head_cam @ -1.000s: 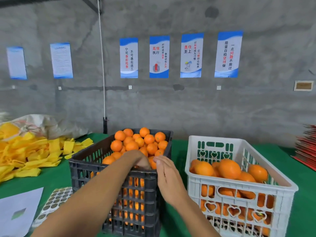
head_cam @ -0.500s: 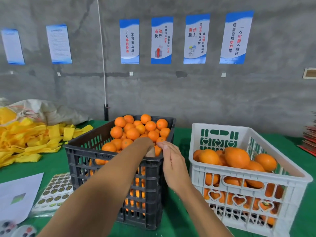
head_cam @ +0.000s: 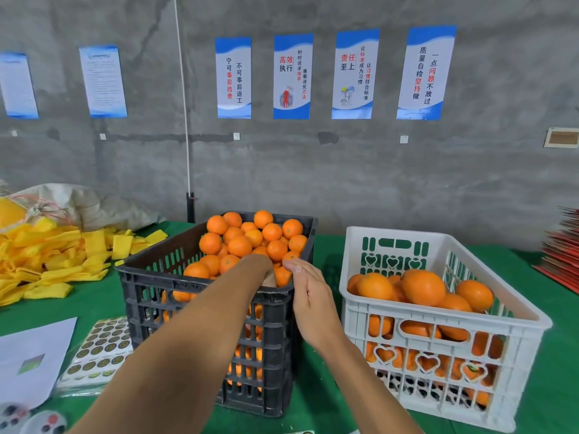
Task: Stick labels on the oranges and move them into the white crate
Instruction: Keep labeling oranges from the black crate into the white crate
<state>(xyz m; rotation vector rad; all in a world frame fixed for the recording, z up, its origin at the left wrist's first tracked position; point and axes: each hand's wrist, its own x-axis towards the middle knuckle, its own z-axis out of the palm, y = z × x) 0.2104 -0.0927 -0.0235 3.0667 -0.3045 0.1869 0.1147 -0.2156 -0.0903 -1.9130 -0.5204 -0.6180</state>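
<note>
At frame centre, the left hand [head_cam: 270, 277] dips into the black crate [head_cam: 200, 311] among oranges [head_cam: 250, 242], grip hidden; the right hand [head_cam: 308, 296] hovers beside, fingers relaxed, white crate [head_cam: 517, 311] lower right

Grey concrete wall [head_cam: 344, 170] with 6 blue-white posters [head_cam: 355, 75], green-covered table [head_cam: 326, 264], perhaps felt.

Wall posters [head_cam: 293, 76]: 高效执行, 责任至上

left hand [head_cam: 268, 277] dipped deeper into black crate [head_cam: 200, 296]
</note>
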